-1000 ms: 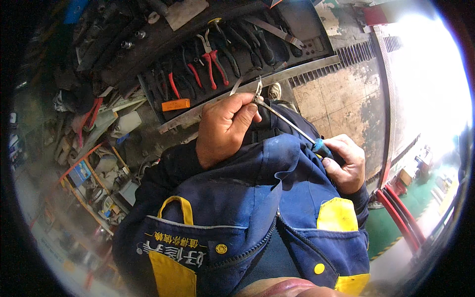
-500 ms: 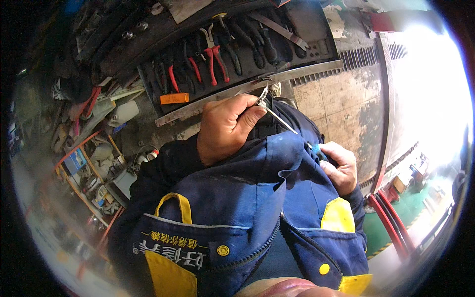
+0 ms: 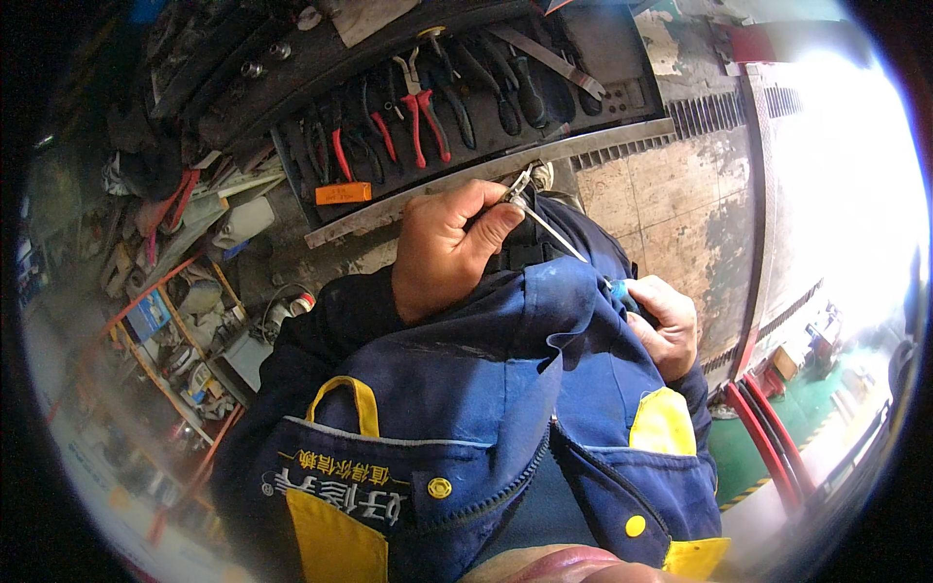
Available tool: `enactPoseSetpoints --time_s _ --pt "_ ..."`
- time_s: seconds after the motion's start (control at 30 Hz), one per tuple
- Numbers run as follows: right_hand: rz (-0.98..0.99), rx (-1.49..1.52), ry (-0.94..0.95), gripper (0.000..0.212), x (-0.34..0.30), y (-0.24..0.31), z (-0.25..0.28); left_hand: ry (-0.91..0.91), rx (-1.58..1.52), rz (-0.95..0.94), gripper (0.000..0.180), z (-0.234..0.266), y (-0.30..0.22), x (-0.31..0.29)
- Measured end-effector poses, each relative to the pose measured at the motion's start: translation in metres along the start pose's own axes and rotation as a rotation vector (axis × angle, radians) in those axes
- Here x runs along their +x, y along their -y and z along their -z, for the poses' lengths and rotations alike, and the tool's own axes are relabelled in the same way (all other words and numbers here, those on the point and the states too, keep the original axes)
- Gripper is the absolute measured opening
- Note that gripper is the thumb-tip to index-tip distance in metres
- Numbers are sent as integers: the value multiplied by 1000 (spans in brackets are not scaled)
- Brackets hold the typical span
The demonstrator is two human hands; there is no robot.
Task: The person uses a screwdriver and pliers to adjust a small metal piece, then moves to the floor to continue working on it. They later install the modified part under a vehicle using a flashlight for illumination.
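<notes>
Pinched between thumb and forefinger, a small pale metal part [image 3: 521, 185] sticks up out of my left hand [image 3: 442, 251]. My right hand [image 3: 669, 325] is closed round the blue handle of a screwdriver [image 3: 556, 233]. Its thin shaft slants up to the left and reaches the small part at my left fingertips; whether the tip sits in it, I cannot tell. A fold of the dark blue jacket [image 3: 564, 296] hides some of the shaft and handle. Both hands are held in front of my body, just short of the open tool drawer.
Ahead is a tool drawer [image 3: 637, 83] with red-handled pliers [image 3: 421, 126], other pliers and screwdrivers. An orange box [image 3: 343, 192] lies at its front left. On the left stands a wire-framed bin [image 3: 160, 340] of mixed parts. A metal rail [image 3: 761, 214] runs along the right.
My left hand has shifted very slightly, and the small part in its fingertips has turned a little. The right hand and the screwdriver have stayed nearly in place.
</notes>
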State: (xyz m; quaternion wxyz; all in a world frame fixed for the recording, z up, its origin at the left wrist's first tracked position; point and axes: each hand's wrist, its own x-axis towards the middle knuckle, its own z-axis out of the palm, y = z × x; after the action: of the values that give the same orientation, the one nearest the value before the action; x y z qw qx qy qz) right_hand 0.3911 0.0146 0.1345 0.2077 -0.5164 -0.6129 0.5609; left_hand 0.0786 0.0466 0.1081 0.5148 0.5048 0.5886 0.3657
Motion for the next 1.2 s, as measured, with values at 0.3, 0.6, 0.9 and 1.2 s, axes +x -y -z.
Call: enactPoseSetpoints --time_s 0.3,0.6,0.9,1.2 --pt "-84 154 90 34 7 0 5 101 -59 62 21 4 1 -1" --pt "-26 89 67 34 8 -3 3 23 -144 67 19 -1 3 -6" --pt "-125 551 -201 43 25 -20 -5 47 -710 114 27 8 16 3" --pt "-151 965 -90 32 116 -25 -36 304 -1067 38 24 -2 20 8"
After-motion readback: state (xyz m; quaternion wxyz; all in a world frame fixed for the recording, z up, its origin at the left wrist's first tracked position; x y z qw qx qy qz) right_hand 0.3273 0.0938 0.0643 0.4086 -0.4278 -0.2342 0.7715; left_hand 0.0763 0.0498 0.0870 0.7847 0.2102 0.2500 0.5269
